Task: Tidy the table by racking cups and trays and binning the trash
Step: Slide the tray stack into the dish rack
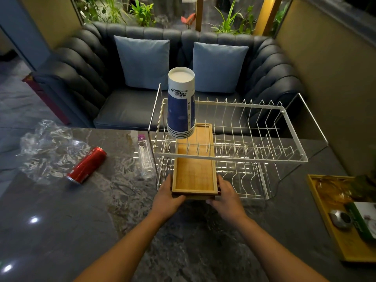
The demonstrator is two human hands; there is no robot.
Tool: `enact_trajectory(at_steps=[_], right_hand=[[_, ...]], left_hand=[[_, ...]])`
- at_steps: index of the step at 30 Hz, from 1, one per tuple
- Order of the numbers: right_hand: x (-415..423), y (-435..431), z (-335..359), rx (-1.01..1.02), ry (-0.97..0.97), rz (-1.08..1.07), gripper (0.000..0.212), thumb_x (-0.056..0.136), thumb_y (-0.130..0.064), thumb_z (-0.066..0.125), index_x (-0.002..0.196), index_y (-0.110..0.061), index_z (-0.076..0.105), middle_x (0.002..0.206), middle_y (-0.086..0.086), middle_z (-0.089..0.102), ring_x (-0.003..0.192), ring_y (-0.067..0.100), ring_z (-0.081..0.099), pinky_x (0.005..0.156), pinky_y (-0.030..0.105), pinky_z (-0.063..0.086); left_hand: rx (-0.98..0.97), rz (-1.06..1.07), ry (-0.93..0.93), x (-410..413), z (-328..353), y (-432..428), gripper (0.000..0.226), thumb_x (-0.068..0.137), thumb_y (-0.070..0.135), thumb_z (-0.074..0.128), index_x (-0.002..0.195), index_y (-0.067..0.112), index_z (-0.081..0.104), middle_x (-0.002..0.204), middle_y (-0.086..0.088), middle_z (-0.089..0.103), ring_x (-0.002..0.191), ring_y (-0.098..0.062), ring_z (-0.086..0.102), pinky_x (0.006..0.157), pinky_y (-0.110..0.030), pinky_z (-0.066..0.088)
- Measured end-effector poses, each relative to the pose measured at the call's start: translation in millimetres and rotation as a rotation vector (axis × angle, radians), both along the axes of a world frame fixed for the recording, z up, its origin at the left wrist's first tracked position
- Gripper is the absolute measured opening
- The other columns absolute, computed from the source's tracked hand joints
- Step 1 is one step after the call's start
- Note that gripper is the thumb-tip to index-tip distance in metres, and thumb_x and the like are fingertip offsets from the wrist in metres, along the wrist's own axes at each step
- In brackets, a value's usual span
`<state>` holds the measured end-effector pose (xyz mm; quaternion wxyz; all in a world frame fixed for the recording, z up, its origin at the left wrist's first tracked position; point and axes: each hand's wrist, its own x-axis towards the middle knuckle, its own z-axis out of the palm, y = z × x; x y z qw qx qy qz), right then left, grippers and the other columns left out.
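A long wooden tray (195, 176) lies lengthwise in the lower tier of the white wire dish rack (264, 157), its near end sticking out over the table. My left hand (167, 197) grips the tray's near left corner and my right hand (224, 195) grips its near right corner. A stack of blue and white paper cups (181, 104) stands upside down on the rack's upper tier at the left. On the table to the left lie a red can (87, 164) on its side, a clear plastic bottle (145, 157) with a purple cap, and crumpled clear plastic wrap (46, 147).
A second wooden tray (323, 220) at the right table edge holds a green and white box, a silver object and dark wrappers. A dark sofa (126, 110) with two blue cushions stands beyond the table's far edge. The dark marble table (101, 220) spreads in front.
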<state>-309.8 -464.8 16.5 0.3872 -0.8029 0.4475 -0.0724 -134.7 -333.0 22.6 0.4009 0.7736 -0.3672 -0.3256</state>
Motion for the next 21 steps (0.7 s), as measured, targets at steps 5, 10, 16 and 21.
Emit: enact_trajectory(at_steps=[5, 10, 16, 21], right_hand=[[-29.5, 7.5, -1.8, -0.036, -0.046, -0.130, 0.073, 0.084, -0.015, 0.075, 0.148, -0.014, 0.040, 0.134, 0.004, 0.056, 0.120, 0.020, 0.056, 0.102, 0.042, 0.050], [-65.8, 20.8, -17.4, -0.129, 0.005, -0.167, 0.040, 0.081, -0.013, 0.078, 0.120, -0.007, 0.067, 0.112, 0.010, 0.067, 0.105, 0.029, 0.064, 0.092, 0.042, 0.052], [-86.8, 31.9, -41.9, -0.145, 0.377, 0.062, 0.086, 0.078, -0.060, 0.068, 0.150, -0.024, 0.036, 0.154, 0.003, 0.032, 0.141, 0.023, 0.026, 0.115, 0.037, 0.030], [-67.7, 39.8, -49.9, -0.154, 0.507, 0.114, 0.107, 0.069, -0.076, 0.063, 0.155, -0.032, 0.017, 0.163, 0.000, 0.017, 0.147, 0.024, 0.016, 0.116, 0.043, 0.027]], left_hand=[[0.034, 0.103, -0.186, -7.4, -7.6, 29.4, 0.073, 0.084, 0.025, 0.073, 0.147, 0.015, 0.039, 0.137, -0.001, 0.050, 0.125, -0.013, 0.047, 0.105, -0.030, 0.044], [0.125, 0.059, -0.345, -17.8, -32.2, 77.0, 0.063, 0.083, 0.017, 0.074, 0.141, 0.011, 0.049, 0.129, -0.008, 0.055, 0.121, -0.022, 0.051, 0.103, -0.031, 0.041], [0.537, -0.061, -0.659, -7.6, -55.4, 100.2, 0.066, 0.086, 0.058, 0.056, 0.145, 0.031, 0.043, 0.146, -0.006, 0.042, 0.137, -0.027, 0.036, 0.106, -0.051, 0.040], [0.655, -0.074, -0.680, 13.6, -65.0, 105.8, 0.076, 0.084, 0.071, 0.048, 0.149, 0.035, 0.033, 0.154, -0.008, 0.031, 0.143, -0.028, 0.026, 0.111, -0.056, 0.033]])
